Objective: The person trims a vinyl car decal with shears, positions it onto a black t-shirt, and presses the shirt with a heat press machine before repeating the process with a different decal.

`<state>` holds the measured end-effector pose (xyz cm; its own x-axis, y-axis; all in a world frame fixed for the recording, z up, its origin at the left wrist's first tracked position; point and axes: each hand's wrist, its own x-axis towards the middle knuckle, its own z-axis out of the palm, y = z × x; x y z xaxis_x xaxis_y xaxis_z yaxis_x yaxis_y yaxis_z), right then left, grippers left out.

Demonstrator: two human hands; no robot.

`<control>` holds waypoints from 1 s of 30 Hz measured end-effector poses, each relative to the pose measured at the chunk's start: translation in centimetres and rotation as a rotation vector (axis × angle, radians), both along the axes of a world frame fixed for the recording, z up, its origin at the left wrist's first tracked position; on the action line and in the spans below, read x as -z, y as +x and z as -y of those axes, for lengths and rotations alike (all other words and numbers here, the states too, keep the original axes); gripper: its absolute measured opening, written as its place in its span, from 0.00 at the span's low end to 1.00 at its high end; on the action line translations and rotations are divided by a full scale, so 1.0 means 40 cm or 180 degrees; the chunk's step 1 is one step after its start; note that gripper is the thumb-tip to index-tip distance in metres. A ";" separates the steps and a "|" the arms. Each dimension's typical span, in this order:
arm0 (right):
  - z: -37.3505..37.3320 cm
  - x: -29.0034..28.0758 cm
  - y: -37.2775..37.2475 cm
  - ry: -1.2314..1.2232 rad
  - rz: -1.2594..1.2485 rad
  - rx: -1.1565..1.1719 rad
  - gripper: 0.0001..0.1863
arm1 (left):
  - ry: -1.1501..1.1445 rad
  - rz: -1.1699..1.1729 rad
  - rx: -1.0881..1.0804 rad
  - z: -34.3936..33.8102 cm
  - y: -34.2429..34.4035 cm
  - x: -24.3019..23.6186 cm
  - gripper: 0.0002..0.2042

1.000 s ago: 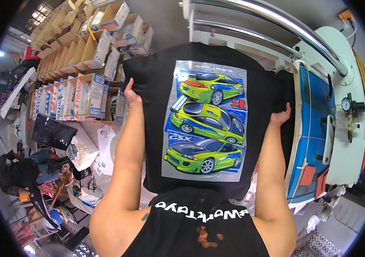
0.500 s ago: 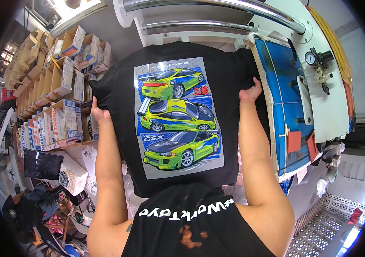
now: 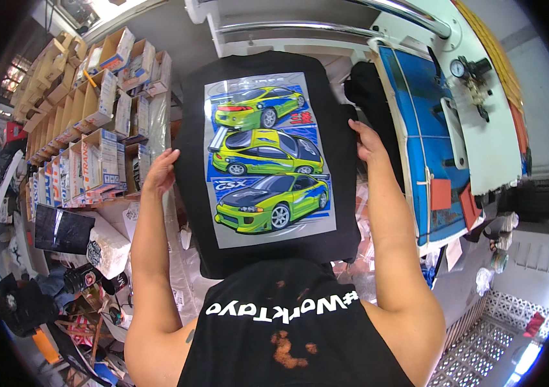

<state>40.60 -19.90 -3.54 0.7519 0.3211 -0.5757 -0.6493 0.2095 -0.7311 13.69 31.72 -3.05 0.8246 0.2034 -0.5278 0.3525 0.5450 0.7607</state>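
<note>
Now, in the head view, the black fabric T-shirt (image 3: 195, 193) lies front and centre before the person, its large rectangular print of three lime-green and blue cars (image 3: 265, 151) face up and uncovered. Compared with half a second ago, when the sleeves spread out to both sides, the garment's outline has become narrower, its sides running down close beside the print. For the work in hand, that seems to leave a compact, fairly even shape framing the picture.

The left hand (image 3: 162, 171) touches the shirt's left edge with bent fingers; the right hand (image 3: 367, 140) is at the right edge, fingertips against the cloth. Whether either one pinches the fabric or merely steadies it, I cannot tell.

Just beyond the right hand lies a loose black cloth bundle (image 3: 378, 106), next to a blue padded panel with a pale rim (image 3: 403, 109). Brown open-topped cardboard cartons (image 3: 109, 106) stand to the left.
</note>
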 end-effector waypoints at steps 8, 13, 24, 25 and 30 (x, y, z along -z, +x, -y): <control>-0.006 -0.024 -0.014 -0.0308 0.0306 0.0158 0.29 | 0.0321 0.0477 0.0164 -0.049 -0.084 -0.019 0.30; -0.033 -0.076 -0.040 -0.0589 0.0484 0.0136 0.29 | 0.0180 0.0492 0.0192 -0.071 -0.099 -0.029 0.39; 0.148 -0.024 -0.268 -0.0607 0.0237 -0.0387 0.18 | 0.0173 0.0239 0.0289 0.032 -0.215 -0.080 0.27; 0.161 -0.020 -0.287 -0.0632 0.0332 -0.0250 0.19 | 0.0243 0.0298 0.0212 0.039 -0.224 -0.089 0.28; 0.223 0.041 -0.303 -0.0966 0.0774 0.0073 0.22 | 0.0702 0.0586 0.0530 0.007 -0.224 -0.063 0.33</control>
